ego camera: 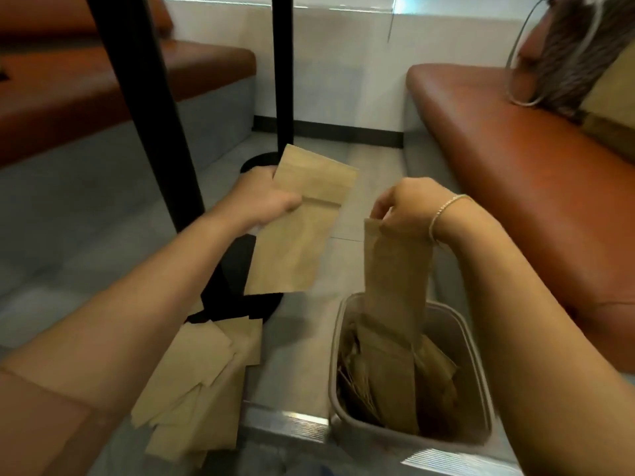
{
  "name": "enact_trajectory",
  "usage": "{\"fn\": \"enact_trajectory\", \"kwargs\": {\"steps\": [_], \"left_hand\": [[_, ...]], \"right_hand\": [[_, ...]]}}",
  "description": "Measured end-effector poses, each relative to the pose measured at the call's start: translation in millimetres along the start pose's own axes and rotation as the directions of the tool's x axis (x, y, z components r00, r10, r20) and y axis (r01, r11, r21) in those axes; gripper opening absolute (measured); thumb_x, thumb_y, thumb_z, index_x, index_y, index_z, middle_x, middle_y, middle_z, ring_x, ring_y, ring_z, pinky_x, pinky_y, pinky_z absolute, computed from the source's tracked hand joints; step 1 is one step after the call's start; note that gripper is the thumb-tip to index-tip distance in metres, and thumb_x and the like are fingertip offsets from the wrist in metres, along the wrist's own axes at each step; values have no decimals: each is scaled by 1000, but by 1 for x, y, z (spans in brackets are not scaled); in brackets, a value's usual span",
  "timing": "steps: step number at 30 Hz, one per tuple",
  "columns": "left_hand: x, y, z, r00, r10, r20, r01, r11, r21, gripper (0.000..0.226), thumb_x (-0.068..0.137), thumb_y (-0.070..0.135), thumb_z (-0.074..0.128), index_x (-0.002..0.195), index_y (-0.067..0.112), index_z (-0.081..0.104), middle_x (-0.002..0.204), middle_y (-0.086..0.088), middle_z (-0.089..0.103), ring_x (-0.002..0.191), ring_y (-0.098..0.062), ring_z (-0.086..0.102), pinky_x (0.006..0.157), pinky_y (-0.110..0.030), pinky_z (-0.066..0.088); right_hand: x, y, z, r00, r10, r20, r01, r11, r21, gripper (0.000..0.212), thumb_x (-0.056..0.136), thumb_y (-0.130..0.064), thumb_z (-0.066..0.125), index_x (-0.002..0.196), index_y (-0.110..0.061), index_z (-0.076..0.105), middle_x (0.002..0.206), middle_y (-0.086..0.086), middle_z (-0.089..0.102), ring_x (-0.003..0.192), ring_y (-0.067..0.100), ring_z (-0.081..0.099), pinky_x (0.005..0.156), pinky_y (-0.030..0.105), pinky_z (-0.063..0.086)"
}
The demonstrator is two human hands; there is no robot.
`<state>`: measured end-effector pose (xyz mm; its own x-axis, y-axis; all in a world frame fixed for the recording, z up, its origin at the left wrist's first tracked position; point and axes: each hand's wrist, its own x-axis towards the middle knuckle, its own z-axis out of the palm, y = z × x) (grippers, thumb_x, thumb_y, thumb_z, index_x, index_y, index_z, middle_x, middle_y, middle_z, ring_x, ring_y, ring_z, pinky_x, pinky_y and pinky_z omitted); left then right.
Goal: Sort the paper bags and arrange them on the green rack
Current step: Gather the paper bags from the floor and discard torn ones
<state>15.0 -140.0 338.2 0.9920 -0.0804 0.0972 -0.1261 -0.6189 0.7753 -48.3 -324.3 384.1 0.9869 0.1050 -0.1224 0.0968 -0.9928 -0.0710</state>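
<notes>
1. Floor of pale grey tile (309, 338) fills the middle of the view; a dark skirting strip (343, 132) runs along the foot of a white wall (343, 63) at the far end.
2. Two black metal table legs (151, 115) rise from round black bases on the tiles; one base (237, 304) sits just beside the loose bags on the floor.
3. Benches with reddish-brown leather seats stand on both sides: one at the left (86, 87) on a grey plinth, one at the right (515, 166); on the right bench lies a woven grey-brown bag with thin pale handles (570, 56).
4. Left hand (264, 201) grips a flat brown paper bag with a folded bottom flap (302, 228); the thumb lies on its front, the fingers are hidden behind it; the bag hangs in the air above the floor, tilted.
5. Right hand (402, 207), a thin pale bracelet (443, 211) at its wrist, pinches the top edge of a long narrow brown paper bag (395, 286) with curled fingertips; the bag's lower end stands inside a grey rectangular plastic bin (470, 338).
6. More crumpled brown bags (436, 383) fill that bin, which stands on the tiles beside the right bench.
7. Heap of flat brown paper bags (196, 383) lies overlapping on the floor at lower left, under the left forearm; a ribbed metal strip (288, 424) crosses the floor at the bin's near edge.
</notes>
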Motion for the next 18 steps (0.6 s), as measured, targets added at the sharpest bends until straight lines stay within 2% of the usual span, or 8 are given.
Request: {"fn": "enact_trajectory", "kwargs": {"steps": [2, 5, 8, 10, 12, 13, 15, 18], "left_hand": [[-3, 9, 9, 999, 6, 52, -5, 1000, -25, 19, 79, 12, 64, 98, 11, 65, 92, -3, 66, 83, -16, 62, 72, -27, 50], [-10, 21, 25, 985, 28, 169, -14, 997, -79, 26, 75, 8, 66, 101, 0, 65, 101, -14, 68, 93, -25, 64, 87, -38, 51], [-17, 23, 40, 953, 61, 297, -31, 994, -104, 35, 70, 10, 68, 100, -7, 63, 90, -13, 64, 86, -24, 61, 81, -35, 50], [-20, 24, 48, 931, 66, 358, -20, 991, -131, 27, 72, 7, 66, 97, -3, 64, 89, -13, 63, 85, -23, 59, 80, -36, 50], [-21, 22, 54, 907, 63, 417, 4, 988, -156, 29, 66, 12, 67, 92, 0, 64, 85, -12, 59, 80, -22, 56, 76, -37, 47], [-22, 22, 58, 894, 66, 443, 11, 985, -170, 31, 64, 12, 66, 91, -2, 64, 84, -11, 57, 79, -21, 55, 75, -37, 47], [-23, 22, 68, 876, 62, 479, 32, 982, -186, 25, 73, 4, 66, 94, -10, 63, 87, -13, 61, 81, -22, 59, 81, -42, 51], [-27, 24, 83, 833, 69, 548, 22, 987, -156, 20, 81, 5, 68, 100, 4, 65, 100, -11, 69, 91, -21, 67, 86, -35, 53]], "right_hand": [[-10, 9, 2, 997, 23, 68, -21, 999, -24, 28, 92, -24, 51, 116, -20, 66, 118, 4, 63, 102, 23, 59, 85, 29, 47], [-14, 21, 15, 985, 81, 152, -83, 997, 2, 34, 88, -28, 61, 120, -17, 61, 107, 4, 63, 80, 18, 58, 79, 28, 47], [-12, 32, 20, 989, 145, 34, -148, 972, 184, 61, 79, -35, 72, 131, -13, 47, 123, 8, 57, 104, 24, 55, 89, 33, 45], [-10, 37, 18, 983, 171, -66, -143, 942, 302, 78, 71, -38, 78, 134, -14, 39, 129, 7, 52, 108, 24, 51, 89, 33, 43], [-9, 41, 14, 976, 178, -125, -113, 907, 406, 85, 67, -38, 81, 137, -17, 37, 130, 5, 51, 112, 23, 52, 92, 31, 42], [-8, 42, 12, 976, 166, -140, -88, 893, 441, 82, 67, -36, 82, 135, -19, 40, 125, 4, 54, 107, 22, 53, 90, 28, 42], [-10, 43, 10, 987, 101, -129, -40, 913, 406, 59, 71, -27, 80, 123, -23, 53, 106, 2, 59, 91, 17, 53, 81, 23, 41], [-12, 46, 10, 999, 28, -19, -25, 985, 173, 27, 76, -14, 70, 101, -24, 67, 87, 1, 59, 81, 20, 54, 70, 23, 42]]}}
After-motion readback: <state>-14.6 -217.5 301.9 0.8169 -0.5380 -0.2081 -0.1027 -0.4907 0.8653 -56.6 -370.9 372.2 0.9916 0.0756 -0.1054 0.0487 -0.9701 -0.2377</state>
